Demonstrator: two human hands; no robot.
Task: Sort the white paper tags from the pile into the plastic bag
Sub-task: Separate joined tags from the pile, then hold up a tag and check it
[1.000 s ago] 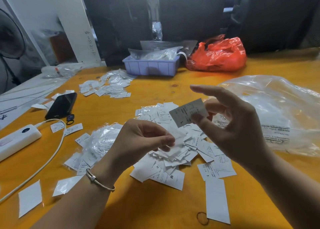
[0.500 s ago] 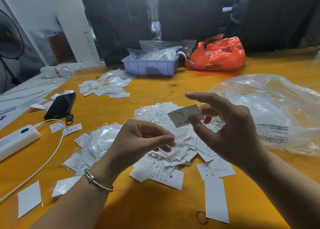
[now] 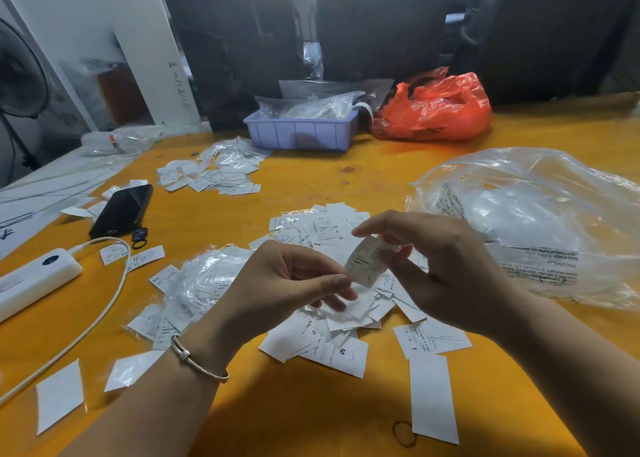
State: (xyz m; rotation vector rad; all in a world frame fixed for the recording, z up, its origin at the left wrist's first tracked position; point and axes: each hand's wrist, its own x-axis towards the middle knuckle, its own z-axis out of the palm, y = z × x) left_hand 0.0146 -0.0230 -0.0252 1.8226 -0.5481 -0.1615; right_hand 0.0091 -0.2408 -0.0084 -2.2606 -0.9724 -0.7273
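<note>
- The bench [image 3: 311, 422] is yellow and wide, and it carries all my things.
- The plastic bag [image 3: 540, 221] lies on the right side of the bench, clear and crumpled. I cannot see where its mouth is, so I judge I could push a tag against closed film and it would fall outside.
- The pile [image 3: 332, 304] of white paper tags is in the middle, just under my hands. The tags are thin and overlap, so two may stick together and I would take more than one.
- My right hand [image 3: 446, 273] is above the right part of the pile. Its thumb and fingers pinch one tag [image 3: 363, 264], which has the letter L printed on it and hangs tilted.
- My left hand [image 3: 280, 283] is beside it, with curled fingers that seem to pinch another white tag over the pile; how it grips is partly hidden.
- The tag is light and I hold it only at the edge. I think it can slip or bend on the way to the bag, and then it will mix again with the pile.
</note>
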